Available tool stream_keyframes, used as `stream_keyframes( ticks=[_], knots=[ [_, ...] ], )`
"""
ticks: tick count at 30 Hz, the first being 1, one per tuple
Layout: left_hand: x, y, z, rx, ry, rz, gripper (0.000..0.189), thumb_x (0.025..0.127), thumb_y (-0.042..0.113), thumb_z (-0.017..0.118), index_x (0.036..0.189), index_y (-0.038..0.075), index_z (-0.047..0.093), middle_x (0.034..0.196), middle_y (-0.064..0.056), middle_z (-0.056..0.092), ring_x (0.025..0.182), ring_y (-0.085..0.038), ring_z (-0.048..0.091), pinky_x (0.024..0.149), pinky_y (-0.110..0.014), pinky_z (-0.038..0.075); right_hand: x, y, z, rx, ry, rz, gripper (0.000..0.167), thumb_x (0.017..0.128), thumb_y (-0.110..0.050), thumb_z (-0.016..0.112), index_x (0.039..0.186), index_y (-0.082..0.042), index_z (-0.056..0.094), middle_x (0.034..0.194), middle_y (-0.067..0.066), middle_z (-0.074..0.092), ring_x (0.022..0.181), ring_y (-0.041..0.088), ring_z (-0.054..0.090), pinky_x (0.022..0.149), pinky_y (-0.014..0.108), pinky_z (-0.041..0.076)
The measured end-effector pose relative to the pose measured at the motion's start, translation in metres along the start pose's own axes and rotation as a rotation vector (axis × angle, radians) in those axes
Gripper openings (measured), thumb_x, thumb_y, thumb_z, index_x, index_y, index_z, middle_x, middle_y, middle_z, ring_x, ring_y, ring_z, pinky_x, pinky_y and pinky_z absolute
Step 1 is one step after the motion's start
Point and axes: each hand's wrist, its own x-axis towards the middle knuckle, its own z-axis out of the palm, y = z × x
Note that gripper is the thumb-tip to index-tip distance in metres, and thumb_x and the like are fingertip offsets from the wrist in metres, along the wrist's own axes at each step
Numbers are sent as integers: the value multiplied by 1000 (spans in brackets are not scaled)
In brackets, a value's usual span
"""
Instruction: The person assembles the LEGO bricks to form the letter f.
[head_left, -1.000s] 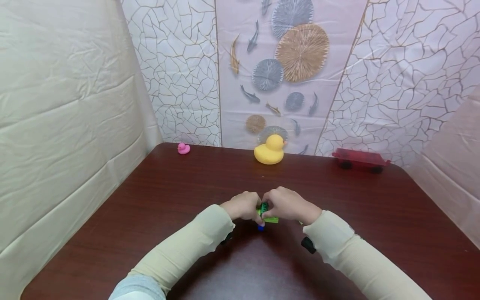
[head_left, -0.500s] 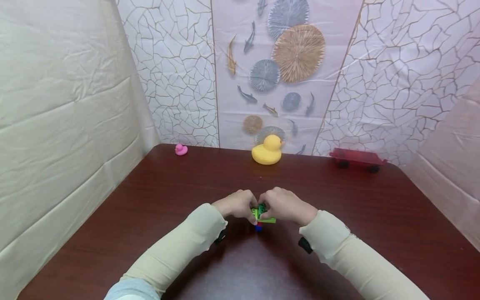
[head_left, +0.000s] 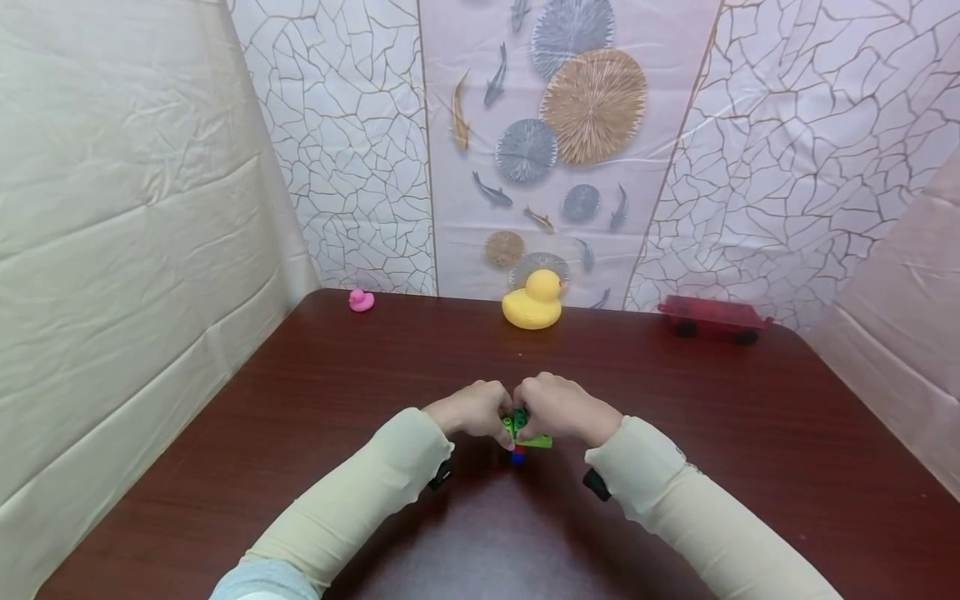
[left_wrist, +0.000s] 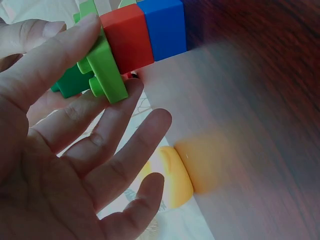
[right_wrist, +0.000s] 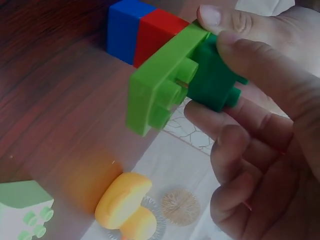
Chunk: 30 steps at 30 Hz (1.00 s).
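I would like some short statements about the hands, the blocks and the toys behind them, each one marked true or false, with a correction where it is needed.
1. The right hand pinches the dark green block. True.
2. The left hand is holding nothing. False: the left hand holds the lime brick.
3. The red block is between the blue block and the lime brick. True.
4. The blue block is above the red block. False: it is below it.
5. The yellow duck is to the right of the pink duck. True.
6. The red cart is to the left of both ducks. False: the red cart is to their right.
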Motion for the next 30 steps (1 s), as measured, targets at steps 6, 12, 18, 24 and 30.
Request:
stream_keyframes(
  ticks=[6, 12, 18, 24, 30],
  knots=[
    [0, -4, 0, -15, 9, 12, 17, 64, 23, 78, 71, 14, 65, 58, 6, 56, 52, -7, 40, 48, -20, 33, 4, 0, 2, 44, -22, 30, 19, 64, -17, 78, 76, -10, 66, 64, -7, 55, 53, 9, 49, 49, 23, 42],
    [0, -7, 0, -12, 28, 41, 19, 63, 24, 78, 68, 13, 64, 56, 6, 55, 50, -6, 38, 47, -19, 32, 8, 0, 3, 62, -29, 67, 20, 63, -17, 79, 76, -9, 66, 64, -6, 56, 55, 10, 50, 50, 24, 43],
    [0, -5, 1, -5, 29, 34, 19, 64, 25, 78, 68, 14, 64, 56, 7, 55, 50, -7, 39, 47, -19, 32, 8, 0, 2, 49, -35, 98, 23, 61, -18, 79, 78, -9, 67, 67, -5, 57, 57, 9, 51, 52, 25, 44],
    [1, -2, 1, 29, 23, -1, 20, 63, 29, 78, 69, 16, 64, 57, 7, 56, 53, -8, 43, 48, -21, 36, 6, 1, 2, 39, -35, 122, 25, 62, -21, 79, 81, -10, 67, 69, -5, 58, 57, 10, 51, 52, 25, 44],
    [1, 0, 1, 62, 23, -36, 20, 63, 31, 77, 69, 18, 63, 59, 6, 56, 55, -9, 46, 49, -23, 37, 6, 1, 2, 36, -40, 141, 26, 63, -22, 79, 82, -11, 66, 69, -4, 57, 58, 11, 51, 52, 26, 44]
  ],
)
